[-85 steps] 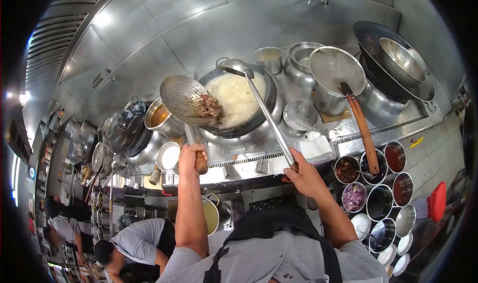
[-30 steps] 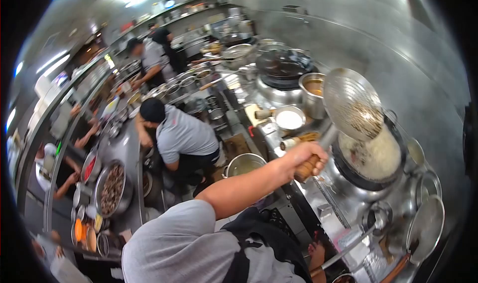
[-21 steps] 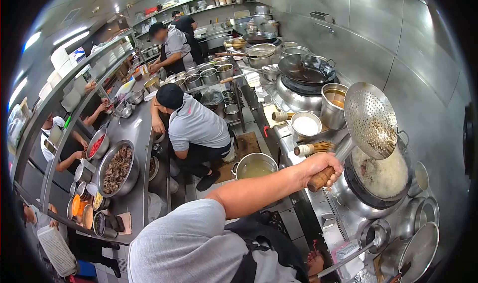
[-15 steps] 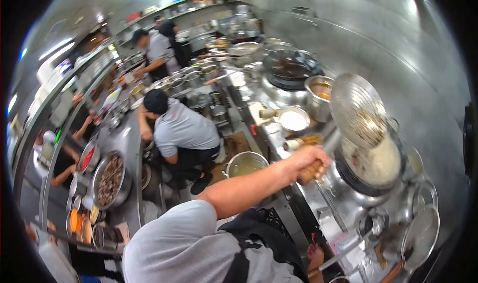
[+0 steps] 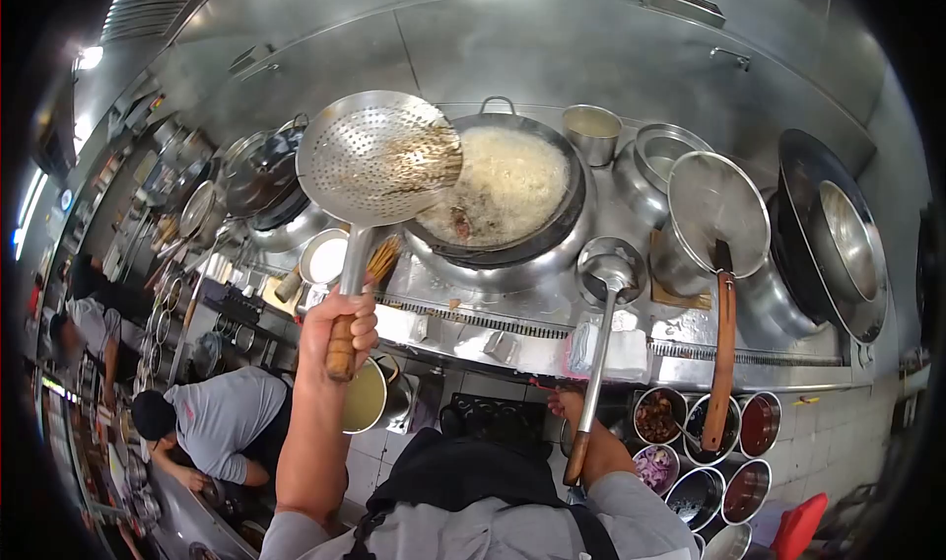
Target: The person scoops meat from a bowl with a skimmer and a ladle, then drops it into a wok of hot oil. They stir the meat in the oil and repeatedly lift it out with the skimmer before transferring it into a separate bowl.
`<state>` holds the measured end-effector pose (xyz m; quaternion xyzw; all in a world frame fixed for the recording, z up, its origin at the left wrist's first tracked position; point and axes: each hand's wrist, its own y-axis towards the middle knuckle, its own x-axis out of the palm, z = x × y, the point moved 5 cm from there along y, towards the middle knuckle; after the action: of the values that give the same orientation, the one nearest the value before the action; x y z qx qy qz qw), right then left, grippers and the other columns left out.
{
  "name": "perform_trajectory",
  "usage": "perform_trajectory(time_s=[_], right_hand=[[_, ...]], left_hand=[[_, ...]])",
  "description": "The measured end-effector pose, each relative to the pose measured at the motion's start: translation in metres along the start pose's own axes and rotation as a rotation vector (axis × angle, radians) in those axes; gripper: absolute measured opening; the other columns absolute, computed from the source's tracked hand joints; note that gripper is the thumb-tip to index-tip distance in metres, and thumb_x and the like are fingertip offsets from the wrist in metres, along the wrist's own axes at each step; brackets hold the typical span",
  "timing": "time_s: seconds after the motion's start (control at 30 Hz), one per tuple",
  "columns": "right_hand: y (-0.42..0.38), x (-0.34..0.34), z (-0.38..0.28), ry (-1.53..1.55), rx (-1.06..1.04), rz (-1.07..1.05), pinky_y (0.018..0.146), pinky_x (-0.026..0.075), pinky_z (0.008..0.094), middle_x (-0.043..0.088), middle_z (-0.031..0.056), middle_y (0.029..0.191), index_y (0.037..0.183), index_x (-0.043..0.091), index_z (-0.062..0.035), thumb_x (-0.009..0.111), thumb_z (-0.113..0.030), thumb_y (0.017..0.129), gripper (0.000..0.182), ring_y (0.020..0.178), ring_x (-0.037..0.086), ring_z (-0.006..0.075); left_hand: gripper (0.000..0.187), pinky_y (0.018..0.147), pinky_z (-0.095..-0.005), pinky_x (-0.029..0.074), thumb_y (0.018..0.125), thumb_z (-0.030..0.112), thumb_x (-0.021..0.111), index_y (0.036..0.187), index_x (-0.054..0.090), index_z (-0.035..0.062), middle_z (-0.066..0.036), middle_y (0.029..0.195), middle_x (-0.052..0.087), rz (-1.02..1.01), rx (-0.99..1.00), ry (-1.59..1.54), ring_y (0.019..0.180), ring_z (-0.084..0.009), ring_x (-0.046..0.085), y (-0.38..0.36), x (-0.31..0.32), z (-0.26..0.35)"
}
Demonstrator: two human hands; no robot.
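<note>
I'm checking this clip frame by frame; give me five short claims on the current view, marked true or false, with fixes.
1. The left hand grips the strainer by its handle. True.
2. The right hand is wrapped around the ladle. False: it is at the front edge of the counter, with the ladle's handle passing beside it.
3. Pale, frothy liquid is in the wok. True.
4. The strainer lies sunk in the wok's liquid. False: it is held up, overlapping the wok's left side in the view.
5. The ladle's head sits in a metal bowl. True.
</note>
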<state>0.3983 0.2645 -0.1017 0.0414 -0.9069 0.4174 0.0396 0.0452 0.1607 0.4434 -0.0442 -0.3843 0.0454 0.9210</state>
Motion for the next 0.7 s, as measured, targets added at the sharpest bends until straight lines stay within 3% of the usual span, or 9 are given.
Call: perform_trajectory(time_s=[0.1, 0.23, 0.33, 0.43, 0.47, 0.57, 0.6, 0.7], right_hand=[[-0.036, 0.010, -0.020, 0.038, 0.030, -0.047, 0.047, 0.051, 0.0354, 0.069, 0.0093, 0.082, 0.106, 0.059, -0.0084, 0.055, -0.034, 0.099, 0.027, 0.058, 0.064, 0.0204], [-0.067, 0.008, -0.021, -0.005, 0.041, 0.103, 0.048, 0.051, 0.0356, 0.068, 0.0089, 0.081, 0.107, 0.058, -0.0091, 0.058, -0.044, 0.096, 0.037, 0.060, 0.064, 0.0209], [-0.105, 0.006, -0.003, 0.249, -0.043, -0.092, 0.055, 0.053, 0.0387, 0.067, 0.0134, 0.084, 0.113, 0.056, -0.0108, 0.051, -0.065, 0.091, 0.058, 0.065, 0.065, 0.0254], [-0.188, 0.001, 0.006, 0.545, 0.008, -0.313, 0.061, 0.053, 0.0405, 0.064, 0.0147, 0.086, 0.109, 0.053, -0.0106, 0.050, -0.070, 0.088, 0.063, 0.070, 0.064, 0.0290], [-0.238, 0.007, -0.006, 0.669, -0.016, -0.379, 0.060, 0.052, 0.0398, 0.063, 0.0141, 0.085, 0.108, 0.052, -0.0108, 0.048, -0.070, 0.090, 0.062, 0.068, 0.063, 0.0292], [-0.341, 0.022, -0.050, 0.644, -0.169, -0.224, 0.054, 0.049, 0.0361, 0.058, 0.0109, 0.078, 0.111, 0.050, -0.0114, 0.050, -0.060, 0.095, 0.051, 0.062, 0.058, 0.0240], [-0.358, 0.020, -0.063, 0.484, -0.230, -0.117, 0.049, 0.045, 0.0324, 0.051, 0.0063, 0.072, 0.115, 0.048, -0.0112, 0.059, -0.039, 0.097, 0.035, 0.058, 0.052, 0.0181], [-0.387, 0.017, -0.096, 0.445, -0.371, -0.124, 0.045, 0.042, 0.0284, 0.047, 0.0029, 0.069, 0.116, 0.048, -0.0105, 0.065, -0.018, 0.092, 0.031, 0.055, 0.050, 0.0137]], left_hand=[[0.041, 0.042, -0.0250, 0.040, 0.080, 0.002, 0.058, 0.120, 0.051, 0.0002, -0.006, 0.072, 0.049, 0.008, 0.014, 0.011, 0.051, -0.0128, 0.047, 0.000, 0.002, 0.002], [0.041, 0.042, -0.0258, 0.041, 0.079, 0.001, 0.059, 0.119, 0.051, 0.0010, -0.007, 0.071, 0.050, 0.044, 0.033, 0.026, 0.051, -0.0140, 0.049, 0.001, -0.002, 0.002], [0.040, 0.042, -0.0266, 0.043, 0.078, 0.001, 0.060, 0.117, 0.050, 0.0022, -0.007, 0.071, 0.051, 0.068, 0.050, 0.075, 0.051, -0.0146, 0.050, 0.005, -0.014, 0.003], [0.042, 0.042, -0.0266, 0.043, 0.079, 0.001, 0.058, 0.120, 0.051, 0.0026, -0.005, 0.068, 0.050, 0.123, 0.056, 0.205, 0.050, -0.0134, 0.049, 0.012, -0.029, 0.003], [0.040, 0.041, -0.0283, 0.045, 0.077, 0.001, 0.061, 0.114, 0.046, 0.0048, -0.006, 0.069, 0.054, 0.079, 0.051, 0.214, 0.050, -0.0150, 0.053, 0.017, -0.034, 0.003], [0.037, 0.041, -0.0287, 0.047, 0.077, 0.000, 0.061, 0.110, 0.045, 0.0053, -0.005, 0.068, 0.054, 0.136, 0.105, 0.331, 0.049, -0.0148, 0.055, 0.029, -0.048, 0.001], [0.037, 0.040, -0.0291, 0.048, 0.075, 0.000, 0.061, 0.107, 0.044, 0.0052, -0.005, 0.068, 0.054, 0.151, 0.127, 0.368, 0.048, -0.0150, 0.055, 0.032, -0.049, 0.001], [0.041, 0.039, -0.0296, 0.048, 0.073, 0.001, 0.062, 0.110, 0.043, 0.0039, -0.005, 0.068, 0.054, 0.140, 0.160, 0.479, 0.047, -0.0157, 0.054, 0.040, -0.055, 0.005]])
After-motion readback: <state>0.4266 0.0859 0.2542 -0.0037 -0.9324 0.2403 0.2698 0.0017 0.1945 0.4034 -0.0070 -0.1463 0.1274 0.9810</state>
